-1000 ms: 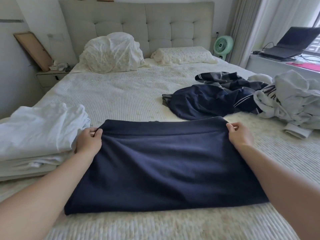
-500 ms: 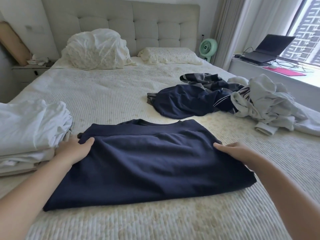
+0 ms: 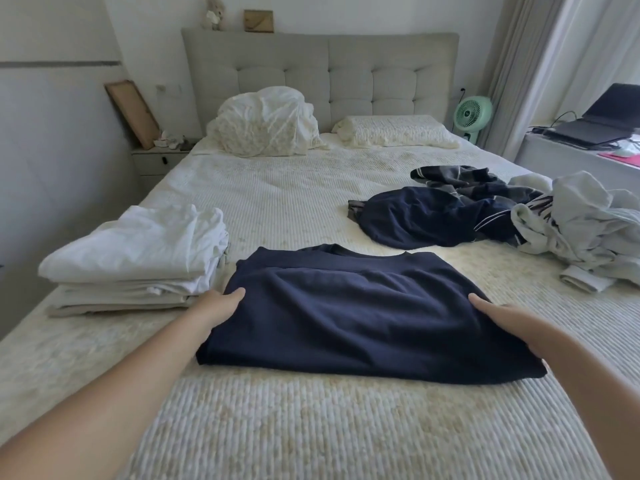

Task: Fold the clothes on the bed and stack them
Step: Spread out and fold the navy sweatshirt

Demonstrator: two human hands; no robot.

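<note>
A navy shirt (image 3: 363,313) lies folded into a rectangle on the bed (image 3: 277,202) right in front of me. My left hand (image 3: 216,306) lies flat against its left edge, thumb on top and fingertips tucked under the cloth. My right hand (image 3: 502,318) does the same at the right edge. A stack of folded white and beige clothes (image 3: 138,251) sits to the left, almost touching the shirt. At the right lie unfolded clothes: a navy garment (image 3: 415,220), a dark striped one (image 3: 467,178) and a crumpled pale grey one (image 3: 581,220).
Two pillows (image 3: 263,123) lean at the padded headboard (image 3: 346,71). A nightstand (image 3: 159,161) stands at the left, a green fan (image 3: 472,112) and a ledge with a laptop (image 3: 595,126) at the right. Bare bedspread stretches between the shirt and the pillows.
Both hands let go of the shirt's far corners and slid back along its sides to the middle of each edge. The shirt now lies folded and flat.
</note>
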